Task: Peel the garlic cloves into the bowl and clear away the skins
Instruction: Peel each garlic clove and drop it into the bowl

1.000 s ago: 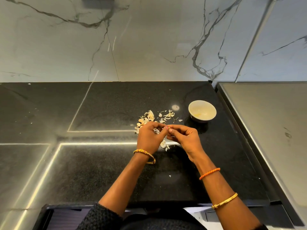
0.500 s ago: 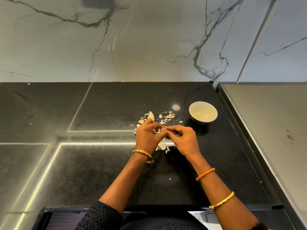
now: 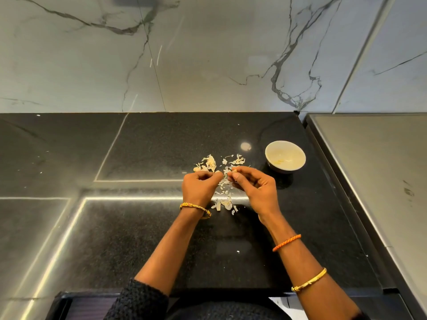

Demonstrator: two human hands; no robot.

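Observation:
My right hand (image 3: 254, 188) pinches a small pale garlic clove (image 3: 234, 171) between thumb and fingertips, just above the black counter. My left hand (image 3: 200, 186) is a short gap to its left, fingers curled, thumb and forefinger pinched on a thin shred of skin (image 3: 219, 173). Loose garlic skins (image 3: 209, 163) lie scattered behind the hands, and more skins (image 3: 223, 202) lie between my wrists. The cream bowl (image 3: 269, 162) stands to the right of the hands, with a few pale bits at its bottom.
The black stone counter (image 3: 138, 227) runs left and toward me, with bright light reflections across it. A grey raised surface (image 3: 379, 172) borders it on the right. A marble wall (image 3: 208, 54) closes the back.
My hands were joined on the clove; now they have pulled slightly apart, the right keeping the clove and the left drawing away to the left.

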